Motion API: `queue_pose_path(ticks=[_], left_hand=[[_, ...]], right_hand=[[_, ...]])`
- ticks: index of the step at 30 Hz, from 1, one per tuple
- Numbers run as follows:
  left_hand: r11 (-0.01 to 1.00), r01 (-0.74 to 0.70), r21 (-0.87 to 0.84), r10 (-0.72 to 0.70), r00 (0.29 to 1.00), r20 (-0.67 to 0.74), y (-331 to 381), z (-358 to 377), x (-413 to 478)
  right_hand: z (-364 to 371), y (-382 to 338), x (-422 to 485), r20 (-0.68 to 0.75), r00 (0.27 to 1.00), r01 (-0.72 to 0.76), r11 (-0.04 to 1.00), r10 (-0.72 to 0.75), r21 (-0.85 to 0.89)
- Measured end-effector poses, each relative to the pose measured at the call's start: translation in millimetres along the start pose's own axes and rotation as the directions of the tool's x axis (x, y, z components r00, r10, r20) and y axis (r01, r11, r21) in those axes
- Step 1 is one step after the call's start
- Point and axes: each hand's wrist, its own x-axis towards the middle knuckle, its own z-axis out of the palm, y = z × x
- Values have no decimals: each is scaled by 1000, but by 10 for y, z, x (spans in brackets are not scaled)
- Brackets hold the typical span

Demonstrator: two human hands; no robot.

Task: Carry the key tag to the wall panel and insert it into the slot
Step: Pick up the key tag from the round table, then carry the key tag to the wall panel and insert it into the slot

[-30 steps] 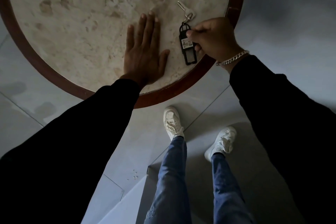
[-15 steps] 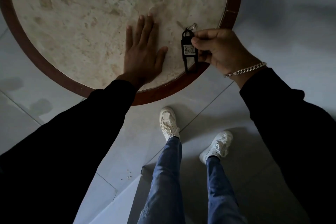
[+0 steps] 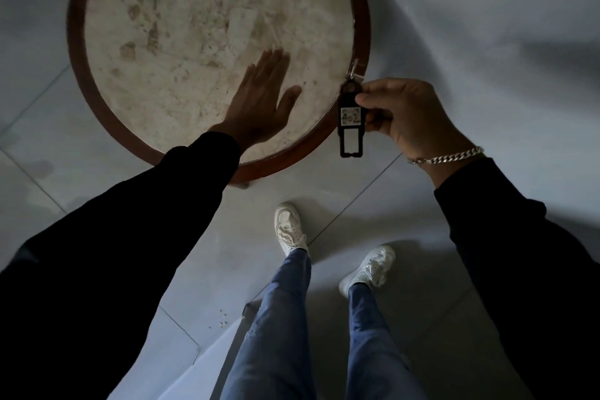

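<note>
Right hand [image 3: 399,114] pinches the black key tag [image 3: 350,122] at the round marble table's rim [image 3: 362,42], tag hanging upright; left hand [image 3: 259,101] lies flat, fingers spread, on the tabletop.

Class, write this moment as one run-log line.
right hand: pinching key tag | tag: clear of table rim | left hand: flat on table | wall panel: unseen

dim grey tiled floor [image 3: 454,26], round marble table [image 3: 194,26].

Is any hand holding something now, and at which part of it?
The right hand pinches the black key tag at its upper right edge, beside the "402" label. The left hand holds nothing, lying flat over the round table.
</note>
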Motion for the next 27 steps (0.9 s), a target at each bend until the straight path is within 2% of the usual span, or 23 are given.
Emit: queue_pose_path(ticks=[10,17,27], left_hand=[[973,-230,20,231,959,-167,1485,-591,-356],[965,-261,-23,241,918,-315,2458,-751,-713],[889,-457,-24,406,812,-419,3490,-1124,-838]], right_hand=[[-658,-548,-1097,-31,986,165,986,-164,25],[-1313,-799,-1901,-56,964,263,962,-260,67],[-1895,-1020,-2775,-156,931,346,935,-330,82]])
